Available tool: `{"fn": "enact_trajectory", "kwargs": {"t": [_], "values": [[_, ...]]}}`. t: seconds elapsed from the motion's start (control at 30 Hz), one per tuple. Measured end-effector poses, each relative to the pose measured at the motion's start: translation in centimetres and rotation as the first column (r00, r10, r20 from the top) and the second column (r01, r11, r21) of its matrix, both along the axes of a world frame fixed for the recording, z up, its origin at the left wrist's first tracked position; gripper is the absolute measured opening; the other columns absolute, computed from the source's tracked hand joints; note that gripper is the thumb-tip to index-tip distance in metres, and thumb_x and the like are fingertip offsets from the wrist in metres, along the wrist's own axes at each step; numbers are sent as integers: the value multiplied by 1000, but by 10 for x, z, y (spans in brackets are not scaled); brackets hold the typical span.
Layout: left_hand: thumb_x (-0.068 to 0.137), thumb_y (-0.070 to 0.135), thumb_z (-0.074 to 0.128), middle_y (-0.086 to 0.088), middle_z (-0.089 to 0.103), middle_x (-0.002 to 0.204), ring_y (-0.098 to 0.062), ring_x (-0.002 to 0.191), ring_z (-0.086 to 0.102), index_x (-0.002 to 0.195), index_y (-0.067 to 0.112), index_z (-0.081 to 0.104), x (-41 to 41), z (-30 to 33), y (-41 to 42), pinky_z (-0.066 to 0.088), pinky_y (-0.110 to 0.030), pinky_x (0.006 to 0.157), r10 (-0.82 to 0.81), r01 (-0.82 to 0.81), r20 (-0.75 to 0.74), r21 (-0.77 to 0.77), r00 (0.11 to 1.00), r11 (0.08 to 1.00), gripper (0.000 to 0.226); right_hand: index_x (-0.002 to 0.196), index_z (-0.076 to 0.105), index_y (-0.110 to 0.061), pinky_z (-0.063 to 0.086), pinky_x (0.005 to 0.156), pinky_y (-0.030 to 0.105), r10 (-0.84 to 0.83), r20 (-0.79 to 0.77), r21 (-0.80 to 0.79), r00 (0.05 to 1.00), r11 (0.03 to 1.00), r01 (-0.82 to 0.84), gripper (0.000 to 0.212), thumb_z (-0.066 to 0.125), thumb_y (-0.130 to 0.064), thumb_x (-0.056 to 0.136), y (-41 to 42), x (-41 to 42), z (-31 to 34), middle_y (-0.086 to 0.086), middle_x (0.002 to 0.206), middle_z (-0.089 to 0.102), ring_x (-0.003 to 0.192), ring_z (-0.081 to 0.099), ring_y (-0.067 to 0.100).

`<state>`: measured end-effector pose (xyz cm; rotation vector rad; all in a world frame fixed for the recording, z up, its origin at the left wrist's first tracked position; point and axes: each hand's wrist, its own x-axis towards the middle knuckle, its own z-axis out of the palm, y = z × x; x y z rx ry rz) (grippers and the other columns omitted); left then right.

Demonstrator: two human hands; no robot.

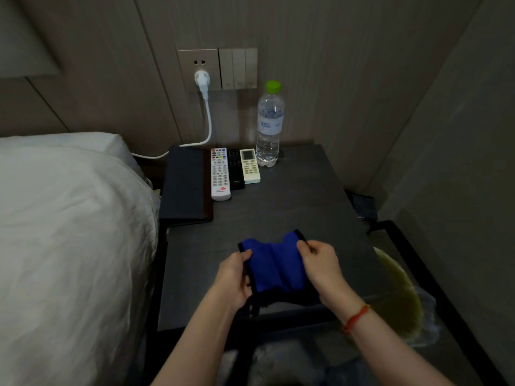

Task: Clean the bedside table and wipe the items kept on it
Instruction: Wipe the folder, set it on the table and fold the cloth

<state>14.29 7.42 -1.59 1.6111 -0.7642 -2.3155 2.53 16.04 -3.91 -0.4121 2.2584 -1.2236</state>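
Note:
A blue cloth with black trim [274, 267] is stretched between both hands over the near part of the dark bedside table [301, 207]. My left hand [234, 277] grips its left edge and my right hand [320, 266] pinches its right edge. At the back of the table lie a white remote [220, 174], a black remote [235, 169] and a cream remote [250, 165], side by side. Beside them a water bottle with a green cap [269, 126] stands upright. A dark folder [185, 185] lies along the table's left side.
A bed with white bedding [69, 232] is close on the left. A white plug and cable [204, 107] hang from the wall socket behind the table. To the right, below the table's edge, sits a bin lined with a plastic bag [404, 296].

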Motion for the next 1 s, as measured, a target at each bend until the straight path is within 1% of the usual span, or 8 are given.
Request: {"fn": "enact_trajectory", "kwargs": {"t": [0.07,0.2,0.33,0.53,0.6,0.7,0.83,1.0], "values": [[97,14,44,-15,59,105,-33,104,59,102,7,55,2,-3,-9,51,-45,86,-18,30,93,-130,996,991,14,88,62,5,36,52,23,-53,44,17,998,999,52,31,47,-22,93,3,-19,-5,22,90,65,76,60,26],[96,16,47,-10,62,103,-24,92,60,116,4,57,5,-11,-21,50,-35,78,-92,211,327,-350,940,913,25,81,61,-8,37,58,28,-77,56,158,995,985,67,26,46,-25,94,12,-50,-16,6,81,55,62,45,7],[94,13,52,-15,60,120,-30,107,59,119,5,56,6,-16,-24,50,-43,93,-123,251,369,-323,921,912,27,71,58,-13,36,50,25,-87,-6,290,996,953,85,26,51,-26,92,15,-62,-27,7,82,58,62,49,10],[89,7,58,-19,61,115,-34,106,60,110,1,61,9,-22,-21,53,-44,86,-92,235,413,-311,906,921,21,106,61,-10,52,81,37,-37,-111,396,993,915,78,25,61,-24,85,10,-60,-16,13,109,62,99,61,28],[88,7,61,-20,62,107,-33,99,61,92,2,63,8,-23,-19,53,-46,88,-72,213,410,-310,909,927,7,104,60,-10,54,78,41,31,-268,442,963,892,94,21,58,-22,87,5,-46,-6,14,105,63,94,62,29],[87,11,63,-15,59,93,-29,90,59,69,11,58,7,-26,-19,52,-46,90,-38,183,416,-316,908,931,19,108,60,-10,52,77,37,148,-379,398,913,917,17,23,53,-20,89,-6,-14,2,14,106,63,95,62,30],[84,13,67,-15,61,93,-31,95,62,70,9,61,6,-30,-21,53,-44,90,-1,150,429,-315,903,937,15,112,60,-15,42,69,23,248,-312,328,917,934,-141,25,53,-21,89,-24,29,1,7,111,63,97,62,23],[80,10,71,-24,67,96,-34,93,66,71,0,64,6,-38,-23,54,-50,85,17,132,422,-321,907,938,15,109,63,-15,48,77,29,283,-238,259,929,941,-220,26,57,-24,86,-45,53,-11,7,112,64,102,60,26]]}}
